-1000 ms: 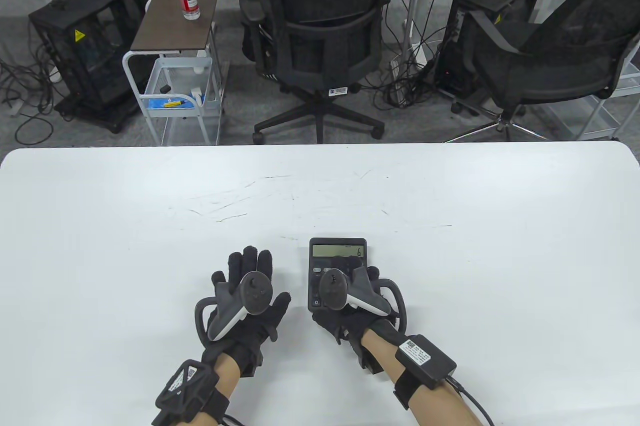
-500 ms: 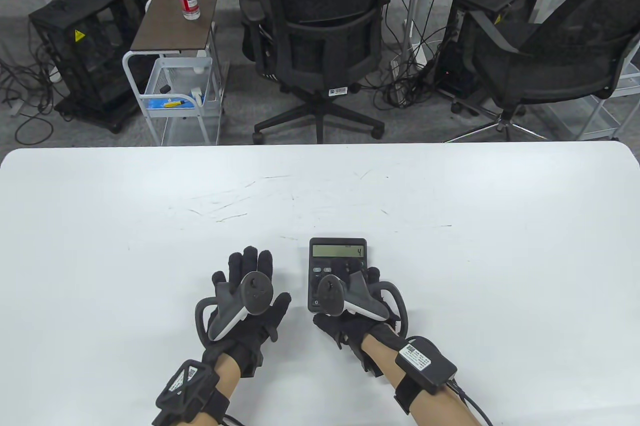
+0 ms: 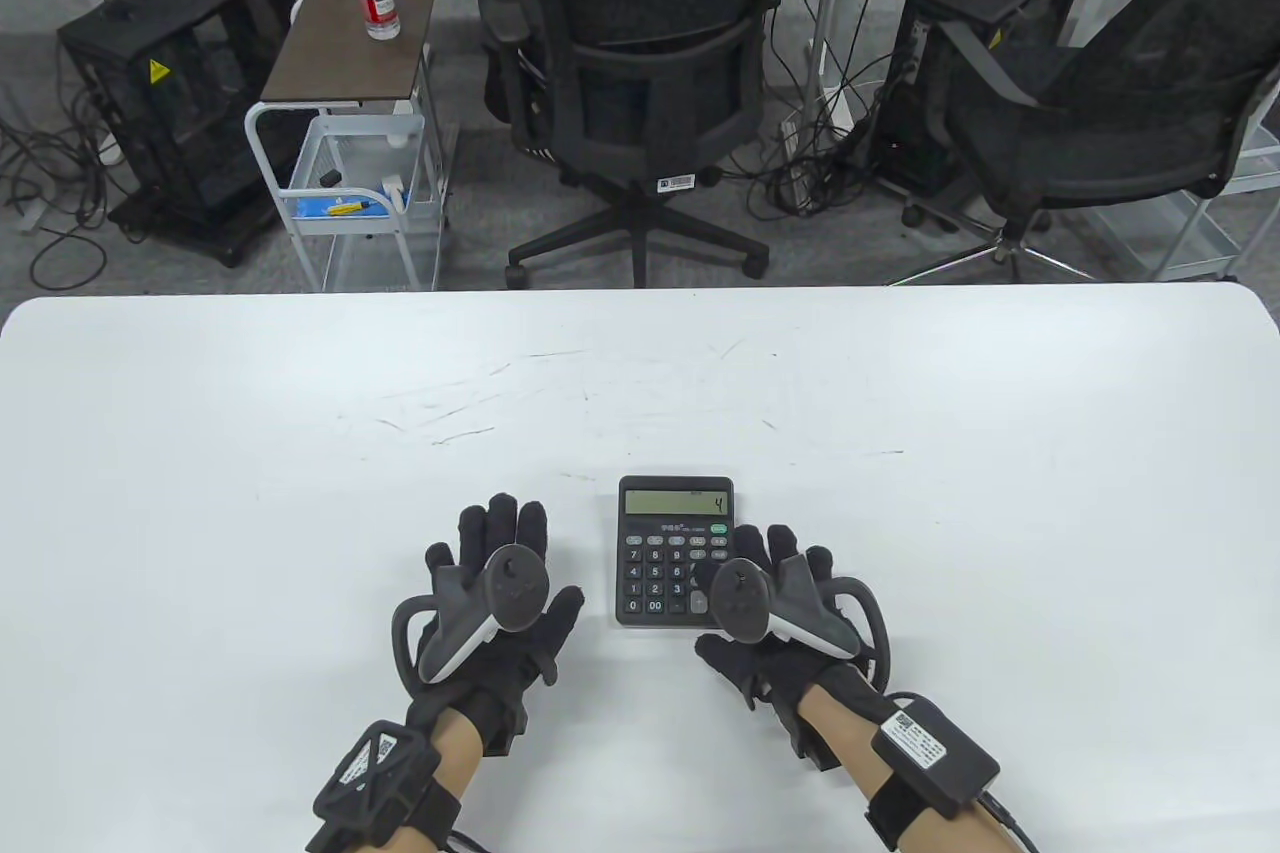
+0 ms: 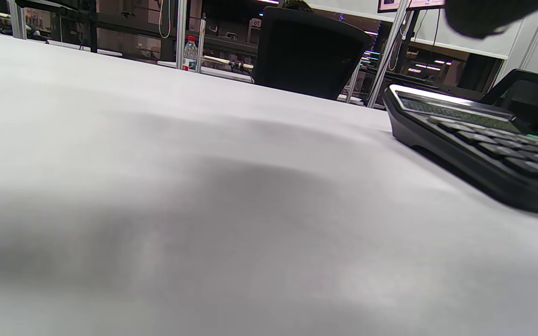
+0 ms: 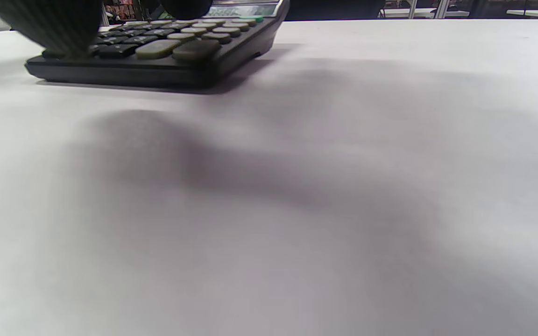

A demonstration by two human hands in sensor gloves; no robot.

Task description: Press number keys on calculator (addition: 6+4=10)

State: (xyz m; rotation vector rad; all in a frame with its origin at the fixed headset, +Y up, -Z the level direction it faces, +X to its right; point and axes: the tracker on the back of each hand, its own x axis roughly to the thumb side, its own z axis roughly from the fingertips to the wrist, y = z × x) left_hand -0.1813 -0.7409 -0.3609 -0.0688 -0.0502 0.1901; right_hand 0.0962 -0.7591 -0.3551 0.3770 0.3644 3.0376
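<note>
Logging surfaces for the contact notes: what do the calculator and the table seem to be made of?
The calculator looks like matte black hard plastic: moulded casing, raised separate keys, a flat grey screen. Whether the keys are rubber or plastic cannot be told. The table looks like smooth white laminate or coated board: an even, low-gloss top marked by fine dark scuffs.

The calculator (image 3: 675,550) is a black desktop model lying flat on the white table, its long side running away from the person and its grey display at the far end. The display shows a single 4 at its right edge. Rows of dark keys fill the lower part, with one green key near the upper right. It lies between the two hands: just beside the left hand (image 3: 497,598), and its near right corner is under the right hand (image 3: 775,608).
</note>
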